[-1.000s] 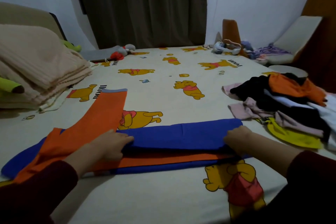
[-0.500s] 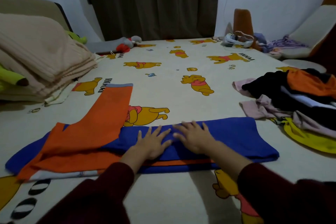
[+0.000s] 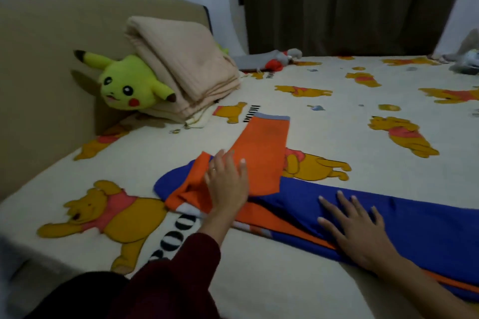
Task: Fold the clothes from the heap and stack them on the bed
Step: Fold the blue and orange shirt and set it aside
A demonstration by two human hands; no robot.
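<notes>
A blue and orange garment [image 3: 404,217] lies folded lengthwise across the bed [image 3: 337,116], which has a cream sheet with yellow bear prints. Its orange sleeve [image 3: 264,155] sticks out toward the far side. My left hand [image 3: 226,184] lies flat with straight fingers on the orange shoulder part, beside the sleeve. My right hand [image 3: 357,228] presses flat with spread fingers on the blue body of the garment. The heap of clothes is out of view.
A folded beige blanket [image 3: 181,67] leans on the beige headboard [image 3: 51,65] at the left, with a yellow plush toy [image 3: 127,83] tucked under it. A grey and red soft toy [image 3: 272,61] lies at the far edge below a dark curtain [image 3: 350,2].
The view has swung left, so the heap left the frame. My left hand slid from the garment's middle to the orange shoulder, and both hands moved apart, still flat.
</notes>
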